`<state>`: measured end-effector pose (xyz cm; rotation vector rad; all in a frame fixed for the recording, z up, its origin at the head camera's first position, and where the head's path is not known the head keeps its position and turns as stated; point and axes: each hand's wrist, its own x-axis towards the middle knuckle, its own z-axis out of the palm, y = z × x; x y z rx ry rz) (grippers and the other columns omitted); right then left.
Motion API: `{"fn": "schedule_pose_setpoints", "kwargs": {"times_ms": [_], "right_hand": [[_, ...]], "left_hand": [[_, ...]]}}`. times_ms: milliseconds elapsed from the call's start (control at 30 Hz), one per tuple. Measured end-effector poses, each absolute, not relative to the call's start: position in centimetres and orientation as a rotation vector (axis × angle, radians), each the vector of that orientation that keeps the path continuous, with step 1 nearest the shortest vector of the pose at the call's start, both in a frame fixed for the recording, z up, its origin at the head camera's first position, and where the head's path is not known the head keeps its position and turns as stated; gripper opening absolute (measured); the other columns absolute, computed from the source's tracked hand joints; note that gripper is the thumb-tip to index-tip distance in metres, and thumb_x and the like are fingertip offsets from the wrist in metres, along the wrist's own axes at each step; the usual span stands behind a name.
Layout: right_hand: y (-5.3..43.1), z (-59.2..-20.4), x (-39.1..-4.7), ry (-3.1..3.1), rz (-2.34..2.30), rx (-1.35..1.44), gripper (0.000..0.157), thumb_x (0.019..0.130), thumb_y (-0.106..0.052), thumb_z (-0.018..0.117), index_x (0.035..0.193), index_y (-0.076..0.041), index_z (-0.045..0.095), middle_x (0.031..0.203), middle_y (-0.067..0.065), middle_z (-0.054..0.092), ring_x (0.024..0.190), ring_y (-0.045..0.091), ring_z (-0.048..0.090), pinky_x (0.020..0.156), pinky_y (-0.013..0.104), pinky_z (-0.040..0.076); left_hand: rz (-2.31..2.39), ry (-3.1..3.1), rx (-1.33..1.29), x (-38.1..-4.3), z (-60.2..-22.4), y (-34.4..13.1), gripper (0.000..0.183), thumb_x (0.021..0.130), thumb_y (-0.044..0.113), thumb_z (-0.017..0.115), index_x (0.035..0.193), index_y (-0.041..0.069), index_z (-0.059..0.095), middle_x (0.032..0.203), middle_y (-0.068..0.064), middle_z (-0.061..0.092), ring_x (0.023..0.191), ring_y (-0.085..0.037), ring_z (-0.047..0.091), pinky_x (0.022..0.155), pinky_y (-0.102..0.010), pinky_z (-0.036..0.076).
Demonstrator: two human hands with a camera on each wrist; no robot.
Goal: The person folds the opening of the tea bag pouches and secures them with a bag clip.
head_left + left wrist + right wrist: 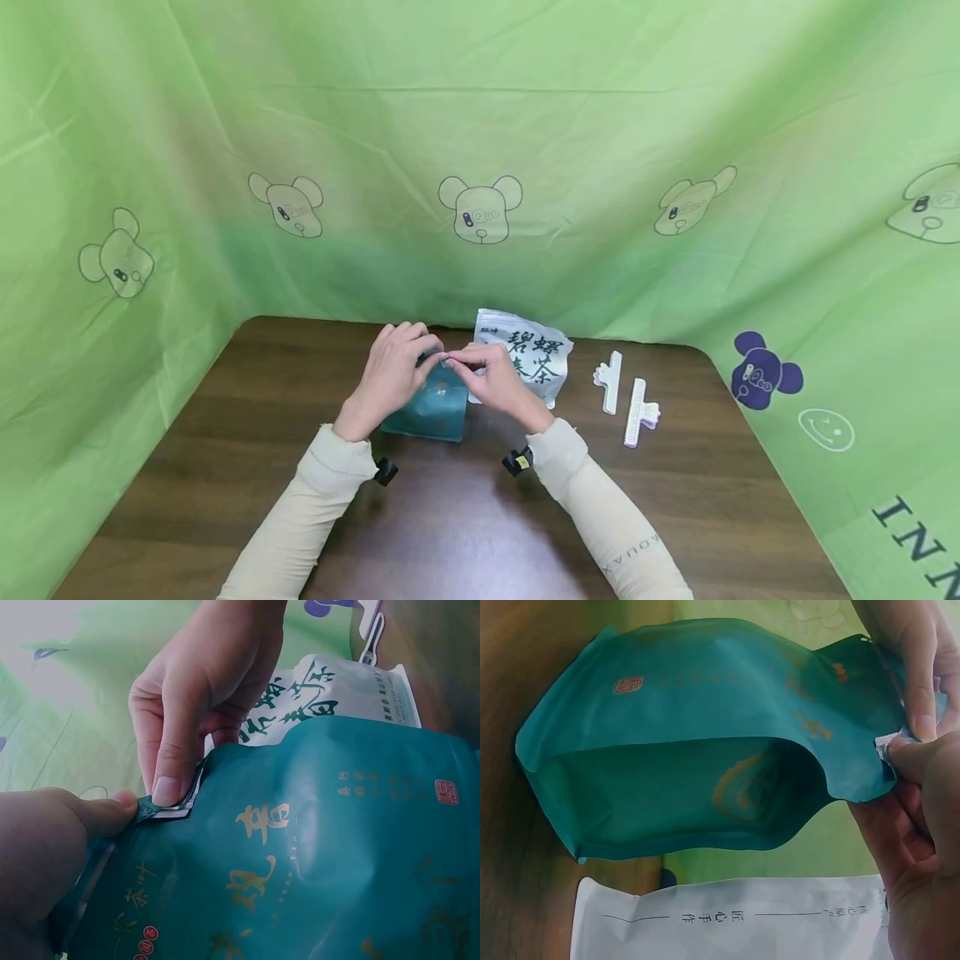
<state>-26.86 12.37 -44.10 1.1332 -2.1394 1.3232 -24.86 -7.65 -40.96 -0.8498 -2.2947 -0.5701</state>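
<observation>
Pinching teal bag point(429, 412): both hands point(393, 371) point(493, 379); right wrist view only: gold side emblem point(739, 787); head view: two white clips point(612, 383) point(636, 412)

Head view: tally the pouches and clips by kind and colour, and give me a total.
Teal pouch: 1
White pouch: 1
Pale clips: 2
Total: 4
</observation>
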Motion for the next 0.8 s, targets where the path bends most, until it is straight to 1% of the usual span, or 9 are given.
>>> {"fn": "schedule_pose_setpoints", "kwargs": {"times_ms": [167, 267, 400, 533, 667, 800], "right_hand": [[12.1, -42.3, -25.5, -2.117, 1.322, 1.15, 0.016, 0.085, 0.016, 0.07, 0.1, 0.014, 0.075, 0.073, 0.022, 0.07, 0.058, 0.024, 0.059, 0.055, 0.023, 0.049], [12.0, -41.4, -24.8, -2.099, 1.329, 1.17, 0.015, 0.084, 0.017, 0.07, 0.098, 0.015, 0.074, 0.072, 0.021, 0.068, 0.058, 0.019, 0.059, 0.055, 0.023, 0.049], [11.9, -41.1, -24.7, -2.072, 1.323, 1.182, 0.014, 0.082, 0.018, 0.07, 0.095, 0.015, 0.075, 0.068, 0.019, 0.066, 0.057, 0.016, 0.057, 0.055, 0.02, 0.046], [11.9, -41.0, -24.6, -2.057, 1.308, 1.173, 0.013, 0.083, 0.017, 0.07, 0.094, 0.015, 0.075, 0.066, 0.018, 0.066, 0.055, 0.018, 0.057, 0.054, 0.019, 0.046], [11.9, -41.2, -24.6, -2.079, 1.328, 1.149, 0.013, 0.085, 0.016, 0.069, 0.096, 0.014, 0.075, 0.07, 0.02, 0.068, 0.057, 0.022, 0.061, 0.056, 0.022, 0.05], [12.1, -41.5, -24.5, -2.159, 1.398, 1.113, 0.015, 0.089, 0.012, 0.068, 0.103, 0.013, 0.074, 0.083, 0.024, 0.072, 0.065, 0.034, 0.066, 0.061, 0.033, 0.057]], "left_hand": [[-0.559, -2.287, -0.857, -24.8, -40.8, -7.5, 0.005, 0.089, 0.018, 0.08, 0.091, 0.016, 0.077, 0.083, 0.004, 0.062, 0.074, -0.017, 0.051, 0.07, -0.032, 0.035], [-0.555, -2.284, -0.855, -24.8, -40.9, -7.5, 0.004, 0.089, 0.018, 0.08, 0.091, 0.015, 0.077, 0.082, 0.004, 0.061, 0.073, -0.017, 0.051, 0.07, -0.031, 0.035], [-0.555, -2.283, -0.857, -24.7, -41.0, -7.5, 0.004, 0.089, 0.017, 0.08, 0.091, 0.015, 0.077, 0.081, 0.004, 0.061, 0.072, -0.017, 0.05, 0.069, -0.031, 0.034], [-0.558, -2.267, -0.868, -24.9, -41.0, -7.5, 0.004, 0.088, 0.016, 0.08, 0.09, 0.015, 0.077, 0.081, 0.003, 0.06, 0.071, -0.017, 0.05, 0.068, -0.031, 0.034], [-0.551, -2.26, -0.876, -25.0, -40.9, -7.5, 0.004, 0.088, 0.016, 0.08, 0.091, 0.015, 0.077, 0.081, 0.003, 0.06, 0.071, -0.017, 0.05, 0.068, -0.031, 0.033], [-0.555, -2.27, -0.874, -25.1, -40.9, -7.6, 0.004, 0.089, 0.017, 0.08, 0.09, 0.015, 0.077, 0.081, 0.003, 0.06, 0.071, -0.016, 0.05, 0.068, -0.03, 0.033]]}}
